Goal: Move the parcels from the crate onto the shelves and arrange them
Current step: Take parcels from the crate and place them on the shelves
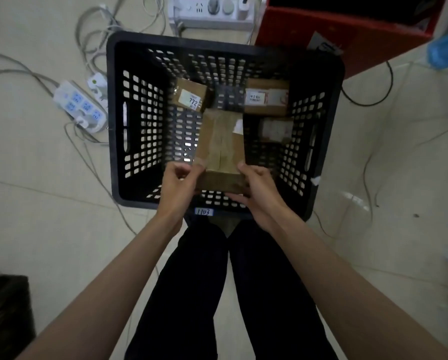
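- A long brown cardboard parcel is running lengthwise from 6 to 12 o'clock, its far end pointing at the crate's back wall.
- Glossy tape is lining its top; a white label is showing at its right edge.
- The left hand and right hand are gripping its near end, fingers curled, above the black crate.
- Three labelled parcels are lying on the crate floor at 11, 1 and 2 o'clock.

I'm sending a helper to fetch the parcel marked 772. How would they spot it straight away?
Find the black crate on the floor. The 772 parcel lies at its bottom in the far left corner. Unlike the other parcels, its white label bears a large 772, and no hand touches it.
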A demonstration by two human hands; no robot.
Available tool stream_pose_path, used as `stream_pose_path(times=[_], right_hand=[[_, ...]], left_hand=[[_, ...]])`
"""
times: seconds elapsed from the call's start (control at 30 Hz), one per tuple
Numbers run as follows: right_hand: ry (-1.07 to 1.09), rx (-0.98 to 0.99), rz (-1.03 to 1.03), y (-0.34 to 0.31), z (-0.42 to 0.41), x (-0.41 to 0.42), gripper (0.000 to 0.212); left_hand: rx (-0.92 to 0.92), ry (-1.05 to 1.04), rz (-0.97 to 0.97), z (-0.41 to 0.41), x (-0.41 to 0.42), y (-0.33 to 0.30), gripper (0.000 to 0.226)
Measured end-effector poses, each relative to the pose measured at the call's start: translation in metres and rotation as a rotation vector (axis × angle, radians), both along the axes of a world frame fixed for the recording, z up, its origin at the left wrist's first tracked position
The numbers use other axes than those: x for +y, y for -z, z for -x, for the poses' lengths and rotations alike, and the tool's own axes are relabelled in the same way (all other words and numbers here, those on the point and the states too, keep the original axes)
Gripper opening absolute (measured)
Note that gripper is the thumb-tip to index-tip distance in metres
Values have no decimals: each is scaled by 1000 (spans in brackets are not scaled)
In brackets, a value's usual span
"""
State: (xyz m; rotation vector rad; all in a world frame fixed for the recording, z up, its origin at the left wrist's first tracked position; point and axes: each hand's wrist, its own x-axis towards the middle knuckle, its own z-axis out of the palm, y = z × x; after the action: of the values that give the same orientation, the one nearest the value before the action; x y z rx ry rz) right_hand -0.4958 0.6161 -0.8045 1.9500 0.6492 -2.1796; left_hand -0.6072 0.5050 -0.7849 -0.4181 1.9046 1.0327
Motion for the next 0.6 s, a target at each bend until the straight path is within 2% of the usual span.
stream_pose_path(times=[0.13,0.2,0.27,0.37,0.5,0.6], right_hand=[[77,104,103,-48,-40,-13,59],[22,162,99,-80,-55,-14,72],[-70,221,58,-110,-69,-12,77],[-97,267,17,-157,-85,-1,73],[83,308,-69,-225,-105,22,63],[156,343,-174,-285,-118,39,46]], left_hand=[[-53,44,-19,-17,-15,-43,31],[-107,127,-75,-22,-16,-71,40],[-132,242,-133,-29,-16,-100,47],[-122,320,-178,-33,-8,-147,51],[-117,439,-254,-39,13,-216,47],[-138,558,-337,-51,34,-270,46]])
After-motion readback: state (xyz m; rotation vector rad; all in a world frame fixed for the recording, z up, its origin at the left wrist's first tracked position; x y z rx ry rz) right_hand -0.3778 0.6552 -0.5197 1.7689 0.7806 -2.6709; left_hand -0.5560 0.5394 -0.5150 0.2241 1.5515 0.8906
